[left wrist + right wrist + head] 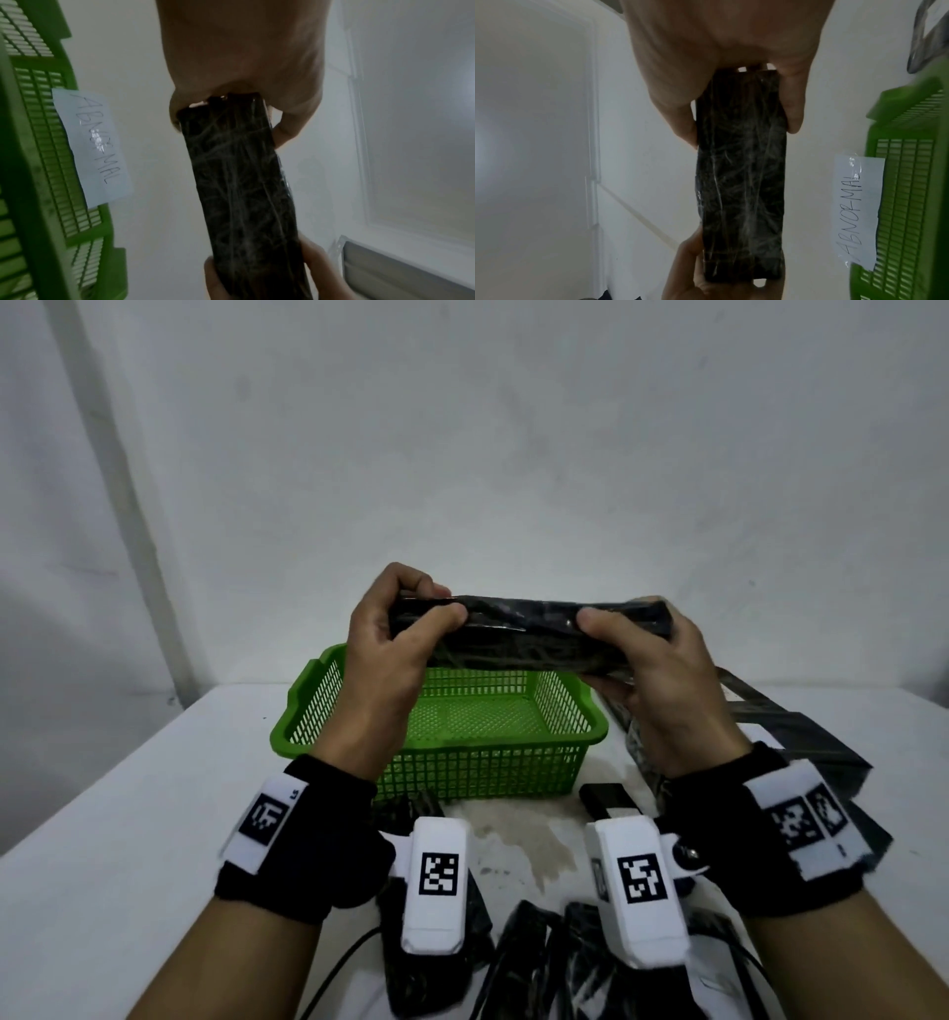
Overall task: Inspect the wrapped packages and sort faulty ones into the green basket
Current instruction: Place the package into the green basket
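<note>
Both hands hold one long black package [518, 634] wrapped in wrinkled clear film, level in the air above the green basket [328, 695]. My left hand [411, 613] grips its left end with thumb in front and fingers curled over the top. My right hand [616, 629] grips the right end the same way. The left wrist view shows the package [244, 182] running away from the left hand [244, 81] toward the other hand. In the right wrist view the package [741, 172] looks fully covered in film, held by the right hand [731, 81]. The basket looks empty.
A paper label reading ABNORMAL [95, 142] is taped to the basket's outer wall. Several more black wrapped packages [801, 737] lie on the white table [128, 814] to the right and along the near edge [524, 963]. A white wall stands behind.
</note>
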